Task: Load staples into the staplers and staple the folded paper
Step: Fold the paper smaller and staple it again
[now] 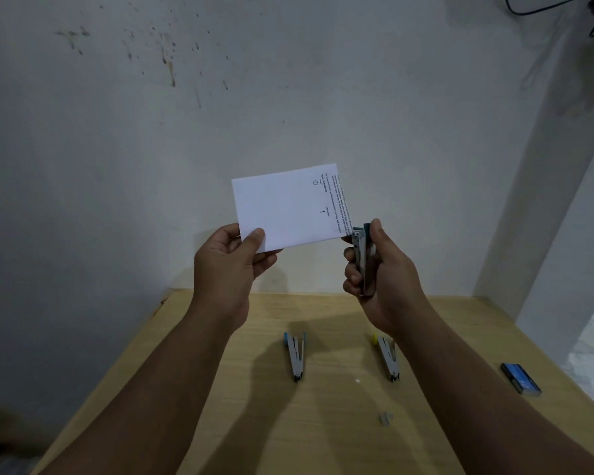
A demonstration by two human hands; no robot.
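I held the white folded paper (285, 207) up over the wooden counter (323, 423), my left hand (230, 265) pinching its bottom corner to keep it flat, while my right hand (381, 279) gripped the small silver stapler (362, 255) biting its right edge.

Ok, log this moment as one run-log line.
left hand: holds folded paper | right hand: grips stapler at paper's lower right corner | table: two open staplers, staple box
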